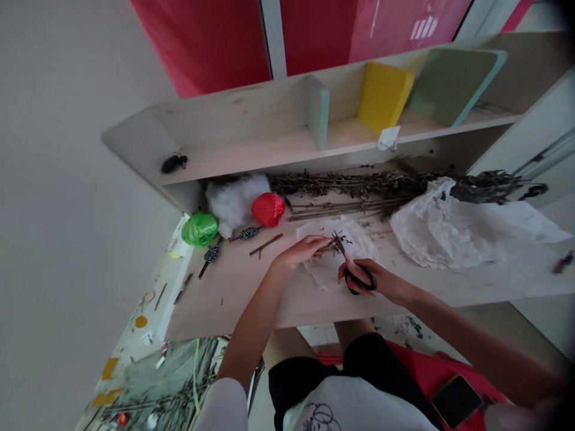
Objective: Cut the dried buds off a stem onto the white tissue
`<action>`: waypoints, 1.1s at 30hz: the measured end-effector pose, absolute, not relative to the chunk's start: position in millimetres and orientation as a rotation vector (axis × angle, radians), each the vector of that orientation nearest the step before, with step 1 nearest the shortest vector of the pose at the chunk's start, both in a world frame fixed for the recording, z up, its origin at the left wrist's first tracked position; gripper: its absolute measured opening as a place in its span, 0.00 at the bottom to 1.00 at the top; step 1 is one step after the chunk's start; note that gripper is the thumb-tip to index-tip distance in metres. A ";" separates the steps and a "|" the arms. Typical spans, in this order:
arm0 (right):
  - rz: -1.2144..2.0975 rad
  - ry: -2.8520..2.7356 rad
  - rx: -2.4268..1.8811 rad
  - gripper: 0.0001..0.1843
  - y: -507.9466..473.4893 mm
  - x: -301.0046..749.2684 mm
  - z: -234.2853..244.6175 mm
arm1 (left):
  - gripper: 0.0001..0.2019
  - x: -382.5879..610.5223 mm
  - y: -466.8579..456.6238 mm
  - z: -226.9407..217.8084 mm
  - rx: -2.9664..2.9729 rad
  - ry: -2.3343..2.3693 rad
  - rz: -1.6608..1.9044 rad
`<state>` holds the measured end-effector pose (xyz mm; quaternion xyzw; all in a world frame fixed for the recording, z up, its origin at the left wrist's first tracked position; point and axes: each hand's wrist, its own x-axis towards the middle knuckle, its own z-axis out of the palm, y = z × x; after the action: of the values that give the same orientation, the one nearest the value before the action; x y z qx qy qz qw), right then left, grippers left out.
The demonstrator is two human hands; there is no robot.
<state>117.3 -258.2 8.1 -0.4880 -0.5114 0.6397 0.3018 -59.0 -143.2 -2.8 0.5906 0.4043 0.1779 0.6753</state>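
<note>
My right hand (363, 275) grips a pair of scissors (367, 280) by its black handles, blades pointing up and left. Close by, my left hand (309, 248) is closed around a small bunch of dried plant sprigs (327, 248). The scissor blades meet the sprigs near my left fingertips; whether they are parted is hard to make out. Beneath both hands lies a white plastic bag (363, 239) spread flat on the desk, with dark plant bits (345, 238) scattered over it.
Bundles of dried stems (341, 182) lie along the back under the shelf (251, 149). A crumpled white bag (449, 230) is to the right. Left are a red twine ball (268, 209), a green twine ball (200, 229), white stuffing (236, 200) and twigs (266, 244). A phone (457, 401) lies on the red seat.
</note>
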 end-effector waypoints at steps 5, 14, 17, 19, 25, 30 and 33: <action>1.652 -1.349 -1.336 0.32 -257.6 117.6 7.6 | 0.18 -57.8 -143.8 -4.9 1.324 0.926 0.383; 1.829 -1.316 -1.333 0.37 -259.9 117.5 16.0 | 0.18 -57.5 -144.0 -1.2 1.271 0.924 0.378; 1.812 -1.351 -1.339 0.38 -259.4 116.3 17.1 | 0.18 -57.4 -143.7 -3.3 1.277 0.933 0.375; 1.800 -1.361 -1.337 0.39 -258.4 116.0 17.0 | 0.18 -57.4 -144.1 -4.3 1.272 0.921 0.374; 1.775 -1.368 -1.313 0.37 -257.8 115.9 15.4 | 0.19 -56.3 -146.9 -1.7 1.282 0.850 0.336; 1.732 -1.345 -1.288 0.34 -259.1 114.3 11.0 | 0.19 -54.4 -150.2 0.9 1.257 0.916 0.395; 1.707 -1.322 -1.273 0.33 -258.7 114.1 6.6 | 0.22 -54.5 -151.3 1.8 1.222 0.904 0.419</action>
<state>114.1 -258.7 6.6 -0.4825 -0.5013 0.6468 0.3123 -54.5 -151.3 1.8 0.5498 0.4065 0.1884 0.7050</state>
